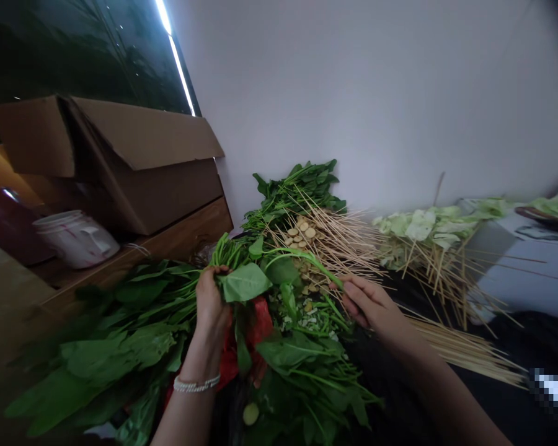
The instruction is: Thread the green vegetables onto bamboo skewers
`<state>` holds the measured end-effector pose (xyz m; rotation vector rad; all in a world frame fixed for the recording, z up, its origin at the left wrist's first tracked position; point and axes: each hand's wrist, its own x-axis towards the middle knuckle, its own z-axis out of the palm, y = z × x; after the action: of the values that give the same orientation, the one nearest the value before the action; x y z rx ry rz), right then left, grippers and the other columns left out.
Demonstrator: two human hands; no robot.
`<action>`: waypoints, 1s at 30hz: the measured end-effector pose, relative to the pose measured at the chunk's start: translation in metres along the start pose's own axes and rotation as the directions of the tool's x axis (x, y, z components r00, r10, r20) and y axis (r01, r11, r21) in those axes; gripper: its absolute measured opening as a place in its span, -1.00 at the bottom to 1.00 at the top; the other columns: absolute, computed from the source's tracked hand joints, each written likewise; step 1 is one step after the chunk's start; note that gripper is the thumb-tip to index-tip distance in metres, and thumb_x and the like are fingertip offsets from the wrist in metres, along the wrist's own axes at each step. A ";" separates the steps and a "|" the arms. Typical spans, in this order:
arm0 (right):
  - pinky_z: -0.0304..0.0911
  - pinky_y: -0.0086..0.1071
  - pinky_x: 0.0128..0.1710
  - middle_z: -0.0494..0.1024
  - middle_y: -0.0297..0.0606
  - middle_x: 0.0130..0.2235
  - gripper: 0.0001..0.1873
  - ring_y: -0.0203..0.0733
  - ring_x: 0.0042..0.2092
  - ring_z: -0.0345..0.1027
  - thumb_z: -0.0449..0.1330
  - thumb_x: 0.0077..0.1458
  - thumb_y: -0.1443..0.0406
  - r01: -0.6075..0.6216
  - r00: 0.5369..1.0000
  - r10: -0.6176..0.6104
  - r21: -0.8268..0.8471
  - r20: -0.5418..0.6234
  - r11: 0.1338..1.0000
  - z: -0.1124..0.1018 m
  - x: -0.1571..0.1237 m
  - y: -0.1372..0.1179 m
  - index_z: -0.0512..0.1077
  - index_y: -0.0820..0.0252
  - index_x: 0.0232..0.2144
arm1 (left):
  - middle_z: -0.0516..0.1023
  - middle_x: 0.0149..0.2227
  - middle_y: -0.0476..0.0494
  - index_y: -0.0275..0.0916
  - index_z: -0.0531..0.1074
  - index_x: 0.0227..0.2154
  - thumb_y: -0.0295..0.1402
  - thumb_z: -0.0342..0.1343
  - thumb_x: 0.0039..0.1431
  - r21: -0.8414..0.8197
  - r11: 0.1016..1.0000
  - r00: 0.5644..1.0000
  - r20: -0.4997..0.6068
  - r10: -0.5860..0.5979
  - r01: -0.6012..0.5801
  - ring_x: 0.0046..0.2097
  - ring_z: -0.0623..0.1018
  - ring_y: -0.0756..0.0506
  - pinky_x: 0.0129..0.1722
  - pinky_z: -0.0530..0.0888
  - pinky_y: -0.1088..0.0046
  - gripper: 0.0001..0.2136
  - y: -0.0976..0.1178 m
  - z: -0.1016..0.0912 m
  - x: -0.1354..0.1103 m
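My right hand (369, 302) pinches the thick end of a long green leafy vegetable stem (314, 257), which arches across to the left. Near its other end my left hand (212, 298), with a beaded bracelet on the wrist, has its fingers closed at a broad green leaf (245, 282); some of those fingers are hidden. A big pile of leafy greens (116, 347) lies left of and under my left forearm. Between my hands are a red plastic bag (261, 322) and small cut green pieces (309, 319). A smaller heap of greens (307, 371) lies in front.
Behind my hands lie skewered round pale slices (302, 232), their sticks (348, 238) pointing right. Skewered cabbage leaves (421, 224) and loose bamboo skewers (465, 350) are at right. More greens (302, 186) rest against the wall. An open cardboard box (167, 192) and white jar (77, 238) stand left.
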<state>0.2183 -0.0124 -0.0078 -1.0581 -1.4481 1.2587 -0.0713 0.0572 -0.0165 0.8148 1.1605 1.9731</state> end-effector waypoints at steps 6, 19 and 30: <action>-0.11 -0.50 -0.62 0.20 -0.50 -0.59 -0.61 -0.43 -0.60 -0.03 0.05 0.19 -0.03 -0.007 1.000 0.008 -0.032 0.012 0.999 0.006 0.000 0.002 0.36 0.18 -0.26 | 0.27 -0.61 0.16 -0.17 0.34 -0.36 -0.20 0.13 0.14 -0.037 0.991 0.980 0.144 0.135 -0.131 -0.57 0.30 0.06 -0.48 0.31 0.56 -0.84 0.014 0.003 -0.018; -0.04 -0.47 -0.54 0.19 -0.47 -0.55 -0.65 -0.36 -0.51 0.03 -0.01 0.27 0.05 0.039 0.998 -0.028 -0.181 0.064 0.983 0.012 -0.007 -0.001 0.39 0.17 -0.18 | 0.48 -0.31 -0.12 -0.26 0.51 -0.16 -0.37 0.09 0.23 0.413 0.467 0.600 0.702 0.384 -0.782 -0.27 0.49 -0.06 -0.23 0.40 0.43 -0.82 -0.001 0.033 -0.051; 0.16 -0.39 -0.28 0.46 -0.33 -0.33 -0.72 -0.22 -0.29 0.29 0.04 0.24 0.11 0.138 0.990 -0.132 -0.311 0.042 0.940 0.020 -0.008 -0.003 0.43 0.12 -0.17 | 0.35 -0.57 0.04 -0.23 0.39 -0.53 -0.38 0.05 0.06 0.292 0.920 0.901 0.415 0.124 -0.261 -0.50 0.34 0.00 -0.45 0.30 0.51 -0.89 -0.005 0.043 -0.052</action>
<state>0.2002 -0.0251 -0.0067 -1.1324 -1.7458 0.9637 -0.0069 0.0368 -0.0127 1.4866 1.2273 1.6667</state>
